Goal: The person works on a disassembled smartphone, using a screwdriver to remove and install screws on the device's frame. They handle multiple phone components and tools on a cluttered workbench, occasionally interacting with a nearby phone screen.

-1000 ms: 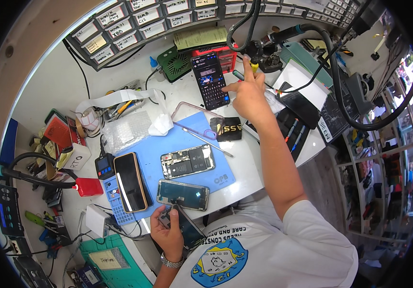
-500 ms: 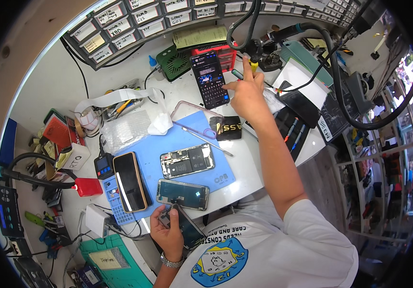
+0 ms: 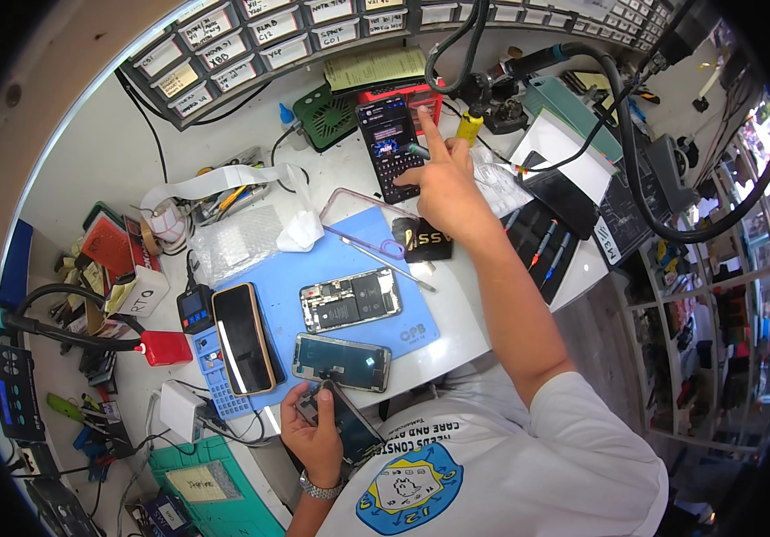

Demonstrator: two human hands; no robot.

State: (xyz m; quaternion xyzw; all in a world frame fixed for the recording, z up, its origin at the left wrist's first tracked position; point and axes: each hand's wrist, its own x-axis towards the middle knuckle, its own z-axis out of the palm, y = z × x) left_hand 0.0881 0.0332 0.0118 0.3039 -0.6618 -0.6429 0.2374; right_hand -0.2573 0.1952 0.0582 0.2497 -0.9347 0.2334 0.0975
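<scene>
Right hand [image 3: 446, 183] barely shifted, forefinger out on propped phone [image 3: 389, 143] just left; left hand [image 3: 313, 430] pinching dark phone [image 3: 345, 425] near body.

Blue mat [image 3: 421, 309] on white tabletop [image 3: 89, 192]. Beside mat: black phone [image 3: 243, 338], tan rim. Behind mat: green fan [image 3: 324, 116], red box [image 3: 428, 97].

Your right hand [image 3: 443, 183] covered the lower right corner of the propped phone [image 3: 391, 148]. Your left hand [image 3: 315, 431] hid much of the dark phone [image 3: 349, 428] it held; drawer labels [image 3: 224, 36] far off were too small to tell.
</scene>
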